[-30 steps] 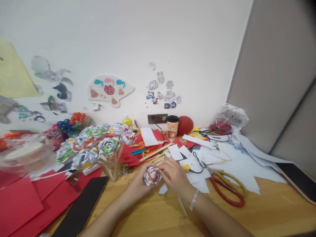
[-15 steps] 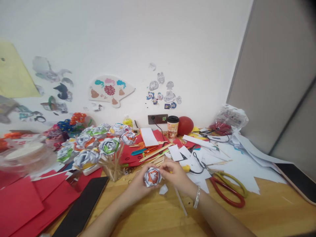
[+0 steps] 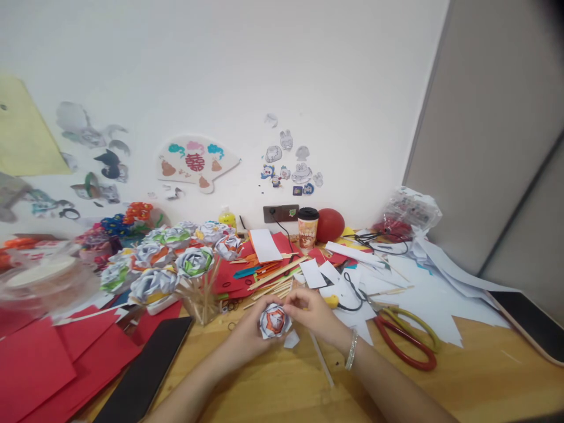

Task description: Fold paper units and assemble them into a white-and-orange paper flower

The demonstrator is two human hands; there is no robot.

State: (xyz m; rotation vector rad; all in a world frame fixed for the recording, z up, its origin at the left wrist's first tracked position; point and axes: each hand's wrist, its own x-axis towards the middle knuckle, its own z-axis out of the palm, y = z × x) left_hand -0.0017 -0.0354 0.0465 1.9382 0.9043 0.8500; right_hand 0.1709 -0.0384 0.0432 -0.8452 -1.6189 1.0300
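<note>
A white paper flower [image 3: 275,322] with an orange-red centre faces up toward me above the wooden table. My left hand [image 3: 252,330] wraps round it from the left and below. At its upper right edge, the fingers of my right hand [image 3: 311,311] are pinched together at the outer petals; a bracelet circles that wrist. What exactly lies between those fingertips is too small to make out. Just under the flower lies a small white paper piece [image 3: 291,339]. A thin white stick [image 3: 322,359] rests on the table below my right hand.
Finished paper flowers [image 3: 195,261] stand in a holder at left, beside red paper sheets [image 3: 37,364] and a black phone-like slab [image 3: 145,367]. Red-and-yellow-handled scissors [image 3: 408,341], white paper [image 3: 423,299], wooden sticks [image 3: 282,273], a lidded cup [image 3: 307,230] and a red balloon [image 3: 330,225] lie around.
The paper flower has shifted slightly right and down in my left hand, covering part of the small paper piece. My right fingers stay at its edge.
</note>
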